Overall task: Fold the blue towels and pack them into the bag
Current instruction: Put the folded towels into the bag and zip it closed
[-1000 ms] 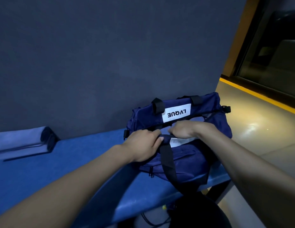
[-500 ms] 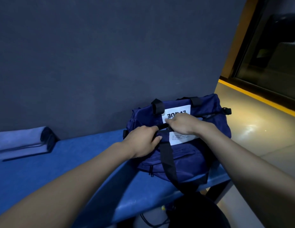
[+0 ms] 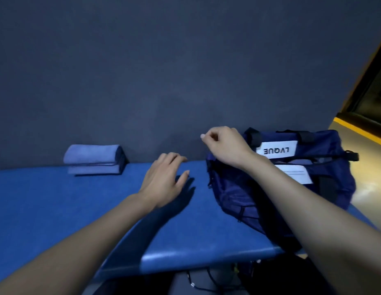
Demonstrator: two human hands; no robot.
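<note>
A navy duffel bag (image 3: 244, 194) with a white LVQUE label stands on the right end of the blue padded table (image 3: 57, 201), its top gaping, with light blue cloth showing inside. Two folded blue towels (image 3: 93, 159) lie stacked at the back left against the wall. My left hand (image 3: 164, 184) hovers just over the table between the towels and the bag, fingers relaxed and spread. My right hand (image 3: 225, 145) is raised over the bag's left end with fingers curled. I see nothing held in it.
A dark grey wall (image 3: 164, 71) runs directly behind the table. The table's front edge (image 3: 206, 256) is close to me, with cables and a dark object below it. A shiny floor with a yellow stripe (image 3: 359, 129) lies to the right.
Both hands have let go of the bag's top and strap and moved left. The view has swung left, so the towel stack sits nearer the middle.
</note>
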